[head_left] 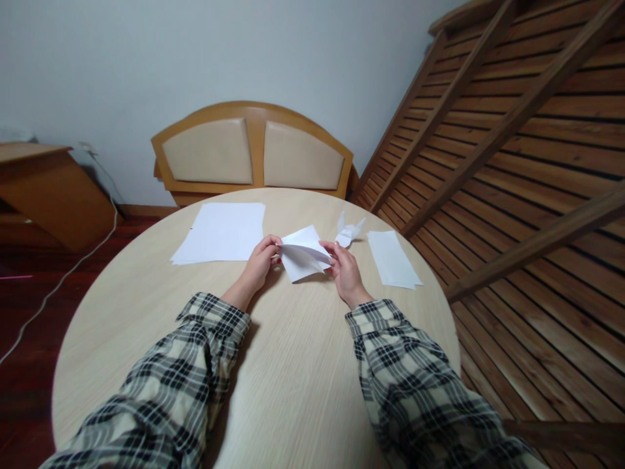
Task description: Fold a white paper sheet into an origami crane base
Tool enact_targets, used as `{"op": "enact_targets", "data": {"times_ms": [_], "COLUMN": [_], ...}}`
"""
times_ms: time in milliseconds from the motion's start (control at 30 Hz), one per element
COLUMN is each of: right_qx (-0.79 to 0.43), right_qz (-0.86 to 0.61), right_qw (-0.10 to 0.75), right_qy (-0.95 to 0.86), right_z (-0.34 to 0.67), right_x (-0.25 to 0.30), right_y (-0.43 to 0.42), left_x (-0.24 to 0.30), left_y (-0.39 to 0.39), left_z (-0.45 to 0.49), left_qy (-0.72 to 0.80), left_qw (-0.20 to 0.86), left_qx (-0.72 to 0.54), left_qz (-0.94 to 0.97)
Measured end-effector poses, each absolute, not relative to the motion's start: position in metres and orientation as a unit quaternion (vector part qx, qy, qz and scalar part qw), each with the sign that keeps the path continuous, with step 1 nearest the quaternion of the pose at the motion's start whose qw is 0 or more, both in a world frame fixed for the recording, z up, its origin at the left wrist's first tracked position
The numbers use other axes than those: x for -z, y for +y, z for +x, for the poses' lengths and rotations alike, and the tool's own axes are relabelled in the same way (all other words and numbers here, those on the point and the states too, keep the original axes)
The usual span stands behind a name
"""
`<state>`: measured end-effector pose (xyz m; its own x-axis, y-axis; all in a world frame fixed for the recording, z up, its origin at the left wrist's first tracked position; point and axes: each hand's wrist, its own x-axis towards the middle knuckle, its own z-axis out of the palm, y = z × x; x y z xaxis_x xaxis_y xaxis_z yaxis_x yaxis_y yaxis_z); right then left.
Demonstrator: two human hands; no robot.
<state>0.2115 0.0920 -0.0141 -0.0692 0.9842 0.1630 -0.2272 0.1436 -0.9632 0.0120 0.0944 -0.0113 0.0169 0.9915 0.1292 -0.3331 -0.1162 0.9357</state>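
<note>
A folded sheet of white paper (303,255) is held between my two hands over the middle of the round table, its layers parted along a fold. My left hand (263,260) pinches its left corner, and my right hand (344,268) grips the right corner between thumb and fingers. Just beyond my right hand stands a folded white paper crane (347,230) with pointed tips. To the left lies a stack of white paper sheets (224,231), close to my left hand.
Narrow strips of white paper (394,258) lie on the right of the round table (293,371). A wooden headboard (254,153) stands behind it. Slatted wooden boards (527,163) lean along the right. A desk (53,195) and a white cable (73,267) are at left.
</note>
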Motion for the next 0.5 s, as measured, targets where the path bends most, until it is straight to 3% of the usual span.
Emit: {"op": "enact_targets", "data": {"times_ms": [500], "right_qx": [-0.596], "right_qz": [-0.336], "right_qw": [0.559], "right_qy": [-0.470], "right_z": [0.214], "right_x": [0.012], "right_y": [0.090], "left_x": [0.000], "left_y": [0.093], "left_z": [0.011], "left_qy": [0.270], "left_qw": [0.742], "left_qx": [-0.565], "left_qz": [0.240]}}
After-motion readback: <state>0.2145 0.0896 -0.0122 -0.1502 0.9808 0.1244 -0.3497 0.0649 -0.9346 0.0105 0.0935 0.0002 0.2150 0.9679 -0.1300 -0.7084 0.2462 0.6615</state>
